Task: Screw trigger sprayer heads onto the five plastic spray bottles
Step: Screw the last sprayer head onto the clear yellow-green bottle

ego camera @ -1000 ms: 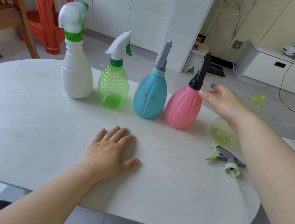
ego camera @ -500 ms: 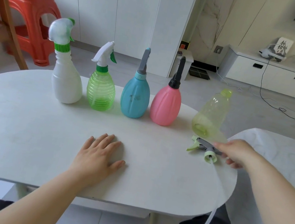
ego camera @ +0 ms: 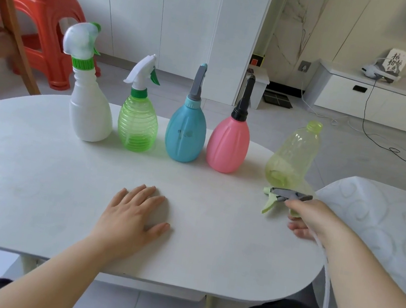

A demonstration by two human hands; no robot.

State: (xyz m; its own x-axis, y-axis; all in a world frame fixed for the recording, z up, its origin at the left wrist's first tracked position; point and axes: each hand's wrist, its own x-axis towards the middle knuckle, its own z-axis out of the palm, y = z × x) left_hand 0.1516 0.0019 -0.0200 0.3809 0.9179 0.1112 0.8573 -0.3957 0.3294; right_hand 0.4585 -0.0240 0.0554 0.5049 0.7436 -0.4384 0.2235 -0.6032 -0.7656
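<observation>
Along the far side of the white table [ego camera: 31,179] stand a white bottle [ego camera: 89,113], a green ribbed bottle [ego camera: 137,126], a blue bottle [ego camera: 185,135] and a pink bottle [ego camera: 228,144], each with a sprayer head on. A pale yellow-green bottle [ego camera: 294,155] stands at the right end with its neck bare. My right hand [ego camera: 311,220] is closed on a grey and light-green trigger sprayer head [ego camera: 279,197], held just above the table in front of that bottle; its white tube [ego camera: 325,284] trails down past the table edge. My left hand [ego camera: 133,212] lies flat on the table, fingers apart.
A red plastic stool [ego camera: 44,19] and a wooden chair [ego camera: 1,20] stand behind the table at the left. White cabinets line the back. A low white unit [ego camera: 382,103] with a cable on the floor is at the right. A patterned white surface [ego camera: 383,224] adjoins the table's right edge.
My right hand came away from the pink bottle's top, dropped to the loose sprayer head on the table and took hold of it, lifting it slightly. The left hand has stayed flat.
</observation>
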